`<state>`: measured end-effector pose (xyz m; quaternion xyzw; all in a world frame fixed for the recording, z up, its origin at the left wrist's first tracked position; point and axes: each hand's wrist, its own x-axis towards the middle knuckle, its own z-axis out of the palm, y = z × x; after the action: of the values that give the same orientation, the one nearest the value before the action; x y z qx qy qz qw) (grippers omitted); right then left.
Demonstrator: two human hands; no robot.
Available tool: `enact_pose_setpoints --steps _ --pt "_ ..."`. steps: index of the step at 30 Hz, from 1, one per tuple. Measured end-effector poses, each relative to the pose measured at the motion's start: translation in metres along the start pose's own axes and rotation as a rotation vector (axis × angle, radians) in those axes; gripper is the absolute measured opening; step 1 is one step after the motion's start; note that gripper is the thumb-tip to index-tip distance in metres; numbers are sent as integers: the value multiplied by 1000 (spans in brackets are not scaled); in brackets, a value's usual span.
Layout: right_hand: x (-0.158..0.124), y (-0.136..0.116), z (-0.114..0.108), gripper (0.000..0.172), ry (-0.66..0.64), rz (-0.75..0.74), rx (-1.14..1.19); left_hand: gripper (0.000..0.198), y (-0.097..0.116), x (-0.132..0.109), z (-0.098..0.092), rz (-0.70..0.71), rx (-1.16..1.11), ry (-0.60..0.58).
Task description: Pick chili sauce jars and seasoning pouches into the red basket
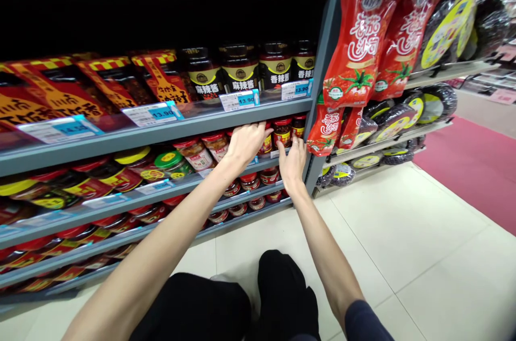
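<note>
My left hand [250,143] reaches into the second shelf from the top, just under the shelf lip. Its fingers curl over the red-lidded jars there, and the fingertips are hidden. The thumb lies by a small red-lidded jar [266,143]. My right hand [293,162] is at the right end of that shelf, its thumb and fingers apart in front of the jars. Between the two hands stands another red-lidded jar [282,131]. A similar jar [298,125] is right behind the right hand's fingertips.
Above, dark sauce jars [239,69] and orange-wrapped packs [161,75] line the upper shelf [193,118]. More jars [250,182] fill the lower shelves. Red tomato pouches [357,45] and dark wrapped packages [447,23] hang at right. Pale floor tiles [387,222] lie below.
</note>
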<state>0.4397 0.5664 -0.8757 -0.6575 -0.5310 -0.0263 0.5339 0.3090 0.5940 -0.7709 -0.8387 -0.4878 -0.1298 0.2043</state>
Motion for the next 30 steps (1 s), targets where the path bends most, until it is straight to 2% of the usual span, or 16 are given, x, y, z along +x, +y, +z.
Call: enact_pose_setpoints --steps 3,5,6,8,10,11,14,18,22,26,30 --pt "-20 11 -10 41 56 -79 139 45 3 -28 14 202 -123 177" --pt "-31 23 -15 39 38 -86 216 39 9 -52 29 253 -216 188" --pt "-34 30 -15 39 10 -71 250 38 13 -61 36 189 -252 147" --pt "-34 42 -12 39 -60 -30 319 37 21 -73 49 -37 -305 42" --pt "-27 52 -5 38 -110 12 388 37 27 -72 57 -214 -358 -25" --pt "-23 55 -1 37 -124 30 420 36 28 -68 59 -250 -389 -41" --pt "-10 60 9 32 -152 81 543 31 30 -54 64 -285 -497 -41" --pt "0 59 12 22 -210 112 709 27 30 -47 70 -321 -691 23" --pt "0 56 9 29 -238 145 776 26 32 -48 73 -339 -808 81" --pt "0 55 9 37 -251 172 810 29 32 -47 72 -362 -835 46" --pt "1 55 10 38 -240 172 845 28 31 -44 70 -345 -849 54"
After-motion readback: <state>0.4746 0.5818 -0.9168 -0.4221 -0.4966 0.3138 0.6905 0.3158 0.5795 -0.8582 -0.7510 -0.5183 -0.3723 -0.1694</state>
